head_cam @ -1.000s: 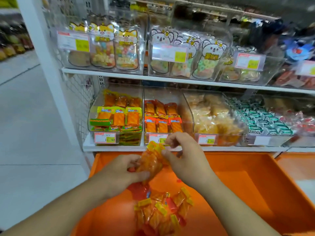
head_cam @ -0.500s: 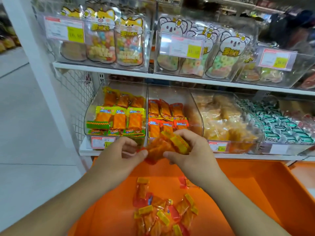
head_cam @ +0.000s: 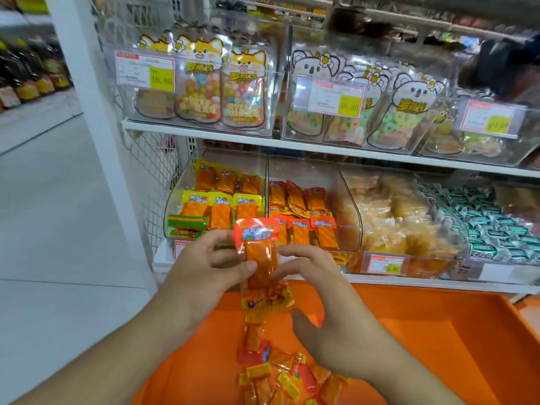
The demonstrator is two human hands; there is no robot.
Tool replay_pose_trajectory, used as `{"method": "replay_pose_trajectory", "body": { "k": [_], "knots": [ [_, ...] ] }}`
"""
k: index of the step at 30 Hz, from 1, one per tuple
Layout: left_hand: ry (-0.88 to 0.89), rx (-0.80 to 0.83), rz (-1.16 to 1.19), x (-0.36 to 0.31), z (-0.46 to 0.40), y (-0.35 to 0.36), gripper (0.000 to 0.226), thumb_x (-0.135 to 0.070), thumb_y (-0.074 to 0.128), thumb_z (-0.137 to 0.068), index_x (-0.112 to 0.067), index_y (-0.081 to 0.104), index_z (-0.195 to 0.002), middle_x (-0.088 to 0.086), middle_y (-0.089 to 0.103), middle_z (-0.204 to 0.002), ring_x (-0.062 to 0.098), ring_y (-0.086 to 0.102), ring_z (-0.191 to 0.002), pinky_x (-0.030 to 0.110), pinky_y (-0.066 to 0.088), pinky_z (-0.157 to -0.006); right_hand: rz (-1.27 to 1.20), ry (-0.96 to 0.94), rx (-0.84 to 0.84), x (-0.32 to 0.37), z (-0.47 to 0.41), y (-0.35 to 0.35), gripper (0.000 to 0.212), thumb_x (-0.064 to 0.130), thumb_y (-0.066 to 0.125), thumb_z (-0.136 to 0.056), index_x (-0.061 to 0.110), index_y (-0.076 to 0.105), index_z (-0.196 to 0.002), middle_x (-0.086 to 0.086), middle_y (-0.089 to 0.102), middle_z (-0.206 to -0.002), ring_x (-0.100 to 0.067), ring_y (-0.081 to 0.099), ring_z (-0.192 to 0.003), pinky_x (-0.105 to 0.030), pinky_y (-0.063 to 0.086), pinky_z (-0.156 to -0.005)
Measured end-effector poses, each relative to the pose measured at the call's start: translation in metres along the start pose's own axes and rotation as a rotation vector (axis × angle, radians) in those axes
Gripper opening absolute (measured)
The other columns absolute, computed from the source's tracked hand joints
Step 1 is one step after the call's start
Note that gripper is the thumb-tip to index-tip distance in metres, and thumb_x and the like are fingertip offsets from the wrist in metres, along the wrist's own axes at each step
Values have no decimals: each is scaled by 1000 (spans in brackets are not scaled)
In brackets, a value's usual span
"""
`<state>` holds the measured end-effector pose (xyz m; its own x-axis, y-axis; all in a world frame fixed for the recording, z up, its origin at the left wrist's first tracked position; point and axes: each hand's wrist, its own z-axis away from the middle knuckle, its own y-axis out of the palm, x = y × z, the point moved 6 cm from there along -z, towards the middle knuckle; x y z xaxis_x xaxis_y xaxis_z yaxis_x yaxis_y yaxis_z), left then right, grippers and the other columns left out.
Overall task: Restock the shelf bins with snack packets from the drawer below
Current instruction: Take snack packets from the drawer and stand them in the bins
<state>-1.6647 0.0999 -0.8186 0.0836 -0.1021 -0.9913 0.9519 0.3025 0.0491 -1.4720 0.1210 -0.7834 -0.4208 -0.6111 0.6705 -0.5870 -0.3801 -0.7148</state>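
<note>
I'm pinching the red-topped packet between both hands; best square it upright, then slot into the red bin.

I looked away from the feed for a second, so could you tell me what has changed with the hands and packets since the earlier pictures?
Both hands have risen from over the orange drawer toward the shelf bins. The crumpled bunch is now straightened: the left hand and right hand hold a red-topped packet upright, a yellow-topped one below it. The loose packets in the drawer stay put.
</note>
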Motion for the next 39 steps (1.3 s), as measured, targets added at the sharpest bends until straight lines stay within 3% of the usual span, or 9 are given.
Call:
{"method": "replay_pose_trajectory", "body": {
  "k": [5, 10, 13, 18, 22, 26, 31, 36, 39],
  "knots": [
    [16, 46, -41, 3, 8, 9, 46, -6, 88, -76, -19, 71, -117, 6, 80, -99, 27, 77, -92, 42, 61, -75, -299, 232, -247, -16, 1, -2, 35, 19, 83, -87, 27, 58, -110, 19, 64, -110, -5, 63, -109, -31, 56, -89],
    [14, 42, -62, 10, 11, 17, 46, -17, 94, -69, -22, 75, -111, 2, 81, -100, 22, 77, -96, 43, 61, -87, -411, 310, -302, -27, -2, 2, 37, 2, 84, -83, 16, 55, -102, 7, 57, -71, -14, 53, -67, -26, 48, -63],
    [-4, 56, -11, 11, 10, 18, 47, -27, 89, -67, -23, 75, -112, 2, 80, -104, 23, 76, -98, 45, 61, -89, -517, 347, -365, -34, -2, -5, 34, -4, 79, -86, 14, 56, -104, -5, 69, -77, -31, 63, -68, -32, 58, -67],
    [-45, 30, 158, 14, 6, 19, 39, -7, 81, -79, -12, 73, -117, 13, 78, -106, 34, 76, -99, 49, 63, -81, -484, 383, -401, -42, -1, -11, 29, -1, 76, -90, 18, 60, -105, -8, 72, -82, -31, 68, -76, -57, 59, -74],
    [-45, 51, 113, 13, 6, 22, 31, -14, 81, -81, -17, 77, -111, 11, 79, -106, 31, 76, -98, 48, 62, -82, -367, 321, -362, -40, -3, -8, 31, 7, 80, -88, 30, 62, -101, 1, 71, -84, -18, 67, -81, -49, 60, -73],
    [20, 44, -20, 10, 6, 24, 41, -26, 93, -69, -31, 78, -107, 1, 80, -103, 20, 77, -94, 39, 61, -78, -311, 281, -375, -34, -3, -2, 32, 9, 80, -88, 33, 62, -96, 6, 68, -87, -13, 64, -86, -24, 50, -66],
    [51, 37, -31, -1, -6, 26, 34, -12, 84, -80, -24, 75, -111, -1, 80, -100, 18, 77, -92, 27, 60, -70, -402, 232, -276, -29, -16, -3, 31, 14, 82, -87, 27, 57, -101, 7, 55, -81, -12, 53, -73, -33, 48, -65],
    [117, 25, -114, -18, -29, 33, 30, -23, 86, -81, -35, 68, -102, -17, 77, -93, 4, 74, -88, 21, 61, -66, -419, 238, -253, -38, -40, -19, 38, 6, 85, -84, 26, 61, -105, 5, 48, -75, -10, 44, -64, -25, 42, -55],
    [258, 15, -345, -29, -47, 34, 35, -39, 78, -87, -40, 62, -119, -21, 73, -109, -9, 67, -101, 15, 56, -79, -471, 291, -316, -60, -58, -34, 39, 1, 84, -82, 22, 61, -106, 6, 46, -67, -13, 44, -59, -27, 42, -54]
  ]
}}
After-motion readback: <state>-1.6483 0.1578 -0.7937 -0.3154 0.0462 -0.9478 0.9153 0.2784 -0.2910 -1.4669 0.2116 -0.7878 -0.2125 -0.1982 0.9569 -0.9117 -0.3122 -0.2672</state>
